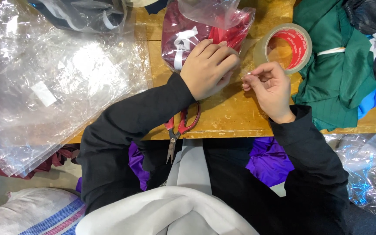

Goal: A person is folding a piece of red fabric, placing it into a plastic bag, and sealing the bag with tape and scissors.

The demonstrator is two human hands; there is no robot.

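One roll of clear tape (283, 45) stands far right on the wooden surface (227, 117), near one pair of red-handled scissors (180, 128) overhanging its near edge. The left hand (207, 69) presses curled fingers on one bagged maroon garment (188, 37). The right hand (270, 89) pinches a barely visible tape strip. Stacked clear bags (44, 95) lie left, too many to count.

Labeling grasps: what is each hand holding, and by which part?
Left hand presses flat on the bagged maroon garment, near its lower edge, not gripping it. Right hand pinches something small at its fingertips, possibly clear tape; cannot tell.
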